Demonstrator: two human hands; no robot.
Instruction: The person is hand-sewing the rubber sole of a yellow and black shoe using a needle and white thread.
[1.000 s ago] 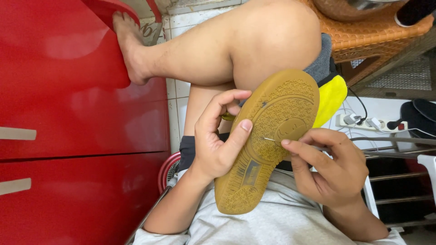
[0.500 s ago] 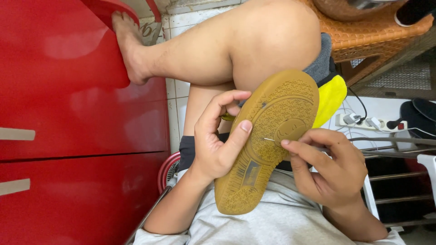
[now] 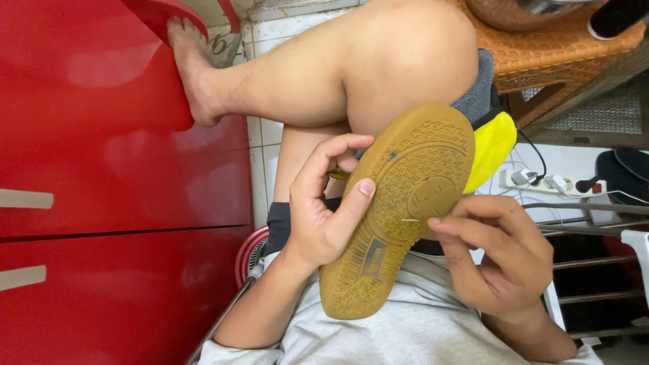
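Clearly one shoe (image 3: 399, 209) (left hand (image 3: 324, 203) gripping), right hand (image 3: 500, 260) pinching perhaps one needle (image 3: 410, 220).

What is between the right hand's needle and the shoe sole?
Nothing visible. The right hand pinches a thin needle whose tip already meets the tan sole. The left hand grips the shoe's edge, off to the side.

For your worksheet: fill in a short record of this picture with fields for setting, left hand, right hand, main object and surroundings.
Setting: a seated person, one knee raised, beside a red cabinet
Left hand: left hand grips the shoe by its edge, thumb on the sole
Right hand: right hand pinches a thin needle at the sole
Main object: yellow shoe, tan rubber sole facing up
Surroundings: orange woven chair, white power strip
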